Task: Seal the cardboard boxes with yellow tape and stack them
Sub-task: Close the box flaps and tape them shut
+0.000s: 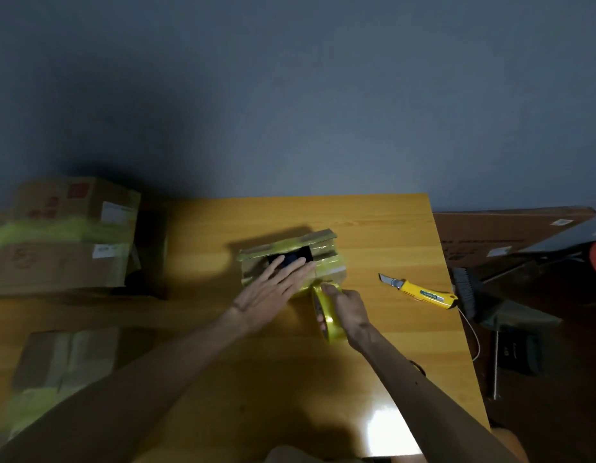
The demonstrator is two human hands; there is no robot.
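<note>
**Head view.** At the far left of the table two larger cardboard boxes stand stacked one on the other. A blurred band of yellow tape crosses them, and pale labels show on their near faces. A further taped box lies nearer you at the lower left, beside your left forearm. To your right a yellow utility knife lies flat on the table, its blade end turned toward the small box, well apart from both hands. Beyond the table's right edge you see a flat sheet of brown cardboard, a dark brush and a thin pale cord.

The small cardboard box sits near the middle of the table. Bands of yellow tape cover its top and sides, and a dark gap shows in its top. Your left hand lies flat on this box, fingers straight and slightly spread, the fingertips reaching the edge of the dark gap. Your right hand grips the yellow tape roll, fingers curled round it. The roll stands on edge just beside the box's near side, and a short strip runs from it to the box. Both forearms are bare and enter from the bottom edge.

The surface is a glossy orange-yellow wooden table with a bright glare patch near your side. The room is dim, and a plain grey-blue wall fills the upper half
</note>
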